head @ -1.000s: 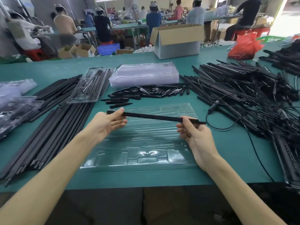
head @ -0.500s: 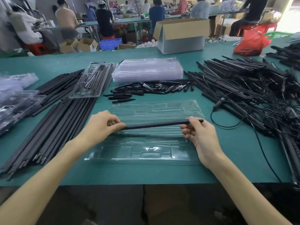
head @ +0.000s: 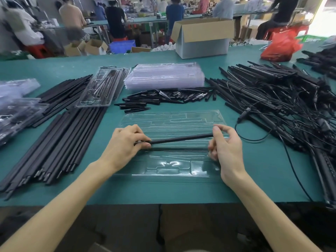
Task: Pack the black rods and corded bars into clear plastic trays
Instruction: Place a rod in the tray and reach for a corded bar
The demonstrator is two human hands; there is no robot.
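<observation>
Both ends of the black rod (head: 181, 139) are pinched, one in the left grip (head: 125, 144), one in the right grip (head: 225, 148), over the middle of the clear tray (head: 171, 120) on the tabletop (head: 163, 190). Best to line it up with a long channel, then lower both ends evenly so it seats flat
</observation>
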